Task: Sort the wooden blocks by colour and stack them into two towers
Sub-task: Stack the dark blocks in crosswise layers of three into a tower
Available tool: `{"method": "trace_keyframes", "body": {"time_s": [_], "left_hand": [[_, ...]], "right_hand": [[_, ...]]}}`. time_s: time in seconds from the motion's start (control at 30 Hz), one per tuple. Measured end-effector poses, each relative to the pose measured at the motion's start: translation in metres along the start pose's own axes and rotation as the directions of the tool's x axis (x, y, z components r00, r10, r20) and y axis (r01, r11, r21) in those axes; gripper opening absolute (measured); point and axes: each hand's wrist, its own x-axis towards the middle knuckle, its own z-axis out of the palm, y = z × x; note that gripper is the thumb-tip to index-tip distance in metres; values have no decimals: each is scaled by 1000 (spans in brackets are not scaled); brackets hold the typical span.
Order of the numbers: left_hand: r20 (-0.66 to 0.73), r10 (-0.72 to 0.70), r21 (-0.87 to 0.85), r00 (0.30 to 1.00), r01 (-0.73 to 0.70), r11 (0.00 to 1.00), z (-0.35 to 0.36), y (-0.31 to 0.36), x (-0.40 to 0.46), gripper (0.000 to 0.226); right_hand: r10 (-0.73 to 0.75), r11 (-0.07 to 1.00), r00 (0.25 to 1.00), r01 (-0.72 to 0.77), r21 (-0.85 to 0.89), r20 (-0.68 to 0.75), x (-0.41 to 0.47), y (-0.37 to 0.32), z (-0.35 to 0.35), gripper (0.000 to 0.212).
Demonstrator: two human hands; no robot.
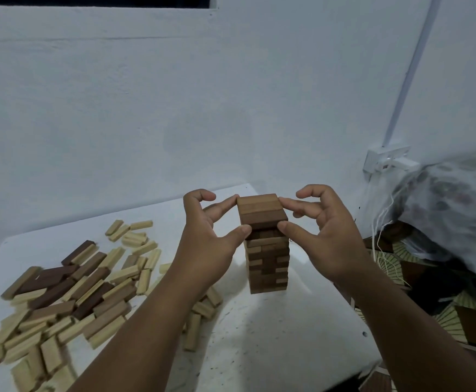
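Here, my left hand (pixel 214 236) and right hand (pixel 324 233) pinch the top layer (pixel 262 209) of the brown tower (pixel 268 258) from opposite sides; its 3 blocks run side to side between my fingertips. The loose blocks (pixel 69 292) lie nearer my left hand.

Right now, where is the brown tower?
The brown tower stands mid-table, right of the loose block pile, its top pinched between the left hand and right hand.
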Motion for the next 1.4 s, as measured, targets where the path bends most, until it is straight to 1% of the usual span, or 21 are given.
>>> {"method": "trace_keyframes", "body": {"time_s": [0.17,0.37,0.5,0.57,0.6,0.63,0.67,0.7,0.73,0.77,0.83,0.9,1.0,1.1,1.13,1.17,1.23,1.27,1.3,1.4], "left_hand": [[9,-19,0,1000,19,1000,3,-5,0,53],[32,-20,22,999,20,1000,5,-7,0,55],[79,-35,-15,996,37,999,5,-8,-1,67],[102,-66,-91,993,76,993,5,-7,-2,71],[98,-90,-165,991,106,981,6,-7,-3,69],[82,-116,-242,990,132,961,7,-6,-5,64],[61,-141,-294,988,153,944,10,-7,-7,57],[49,-169,-306,984,176,936,14,-6,-10,52],[47,-204,-291,978,209,934,19,-7,-13,51],[53,-241,-261,969,247,933,25,-7,-15,53],[78,-284,-181,956,294,938,35,-8,-22,57],[100,-270,-159,958,283,946,42,-9,-27,55],[99,-262,-213,960,278,937,45,-5,-31,56],[110,-260,-162,959,275,948,47,3,-35,55],[101,-253,-141,962,266,954,48,4,-35,56],[88,-249,-127,964,259,957,48,3,-35,62],[58,-258,-102,964,263,960,49,-2,-34,83],[46,-265,-91,963,268,959,49,-4,-33,93],[40,-269,-80,962,271,959,49,-6,-31,98],[16,-283,-88,959,284,955,47,-3,-28,91]], "right_hand": [[25,1000,1000,-25,-19,8,0,5,0,47],[50,999,999,-50,3,-11,-3,7,3,46],[82,997,996,-82,-7,20,-4,8,3,49],[132,990,991,-133,51,32,-4,7,3,42],[166,979,986,-168,113,33,-5,5,3,36],[213,963,976,-216,161,38,-6,2,4,37],[262,946,964,-267,184,48,-7,0,4,47],[314,929,947,-320,184,62,-7,-2,6,60],[359,912,930,-368,184,79,-6,-3,9,68],[398,893,913,-409,190,95,-5,-4,13,71],[440,871,890,-456,184,122,-4,-5,23,69],[455,864,878,-475,164,149,-3,-4,31,72],[475,839,864,-502,210,167,-1,-3,36,62],[507,815,845,-534,226,169,3,-3,39,63],[496,821,851,-524,228,170,2,-2,40,66],[474,834,863,-504,224,177,2,-1,41,69],[467,840,866,-497,216,179,0,-1,40,73],[481,834,860,-509,212,170,0,0,38,73],[492,831,855,-517,204,162,2,-1,37,69],[486,848,860,-507,156,159,3,-1,34,59]]}}
